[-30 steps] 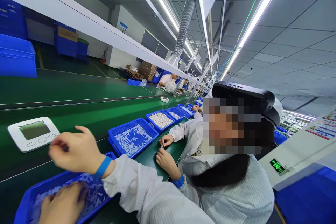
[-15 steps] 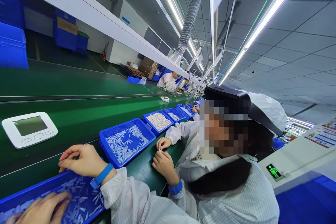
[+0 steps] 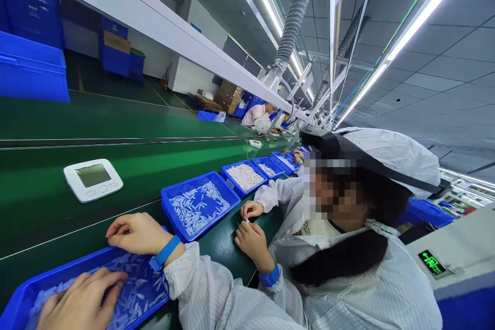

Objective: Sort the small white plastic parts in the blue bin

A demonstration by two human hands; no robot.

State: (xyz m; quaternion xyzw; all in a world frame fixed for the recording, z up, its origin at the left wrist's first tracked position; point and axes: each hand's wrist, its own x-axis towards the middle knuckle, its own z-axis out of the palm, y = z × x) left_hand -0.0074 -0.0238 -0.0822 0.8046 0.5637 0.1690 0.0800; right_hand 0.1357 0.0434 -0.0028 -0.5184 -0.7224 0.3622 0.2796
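Note:
My left hand [image 3: 79, 299] lies flat, fingers stretched out, on small white plastic parts [image 3: 135, 289] in a blue tray [image 3: 15, 301] at the bottom left. My right hand [image 3: 139, 234], with a blue wristband and a white sleeve, rests at the tray's far rim. Its fingers are curled and pressed together, and what they hold, if anything, is hidden. A white device with a grey screen [image 3: 93, 180] lies on the green conveyor belt [image 3: 46, 211] beyond my right hand.
A co-worker in a white coat and cap sits close on the right, hands [image 3: 251, 227] pinching a small part at the bench edge. Several blue trays of white parts [image 3: 199, 206] line the bench. Stacked blue crates [image 3: 31, 69] stand behind the belt.
My right hand came down from beside the white device to the tray's rim. My left hand stayed on the parts. The white device has travelled right along the belt.

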